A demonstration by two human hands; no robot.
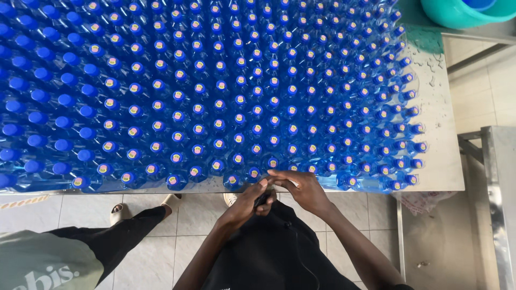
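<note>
A steel table [438, 156] carries several dense rows of blue plastic bottles [236, 102] with blue caps, most caps bearing a small round sticker. Both my hands meet at the table's near edge, in front of the front row. My left hand [252, 201] is curled around a small dark object that I cannot make out. My right hand [298, 188] reaches over it, fingertips pinched on something small and pale beside the left hand. The nearest bottle [271, 164] stands just above my fingers.
A second person stands at the lower left, with a dark trouser leg [115, 236] and a sandalled foot [119, 212] on the tiled floor. A teal basin [457, 13] sits at the top right. Another steel surface [502, 204] stands at the right.
</note>
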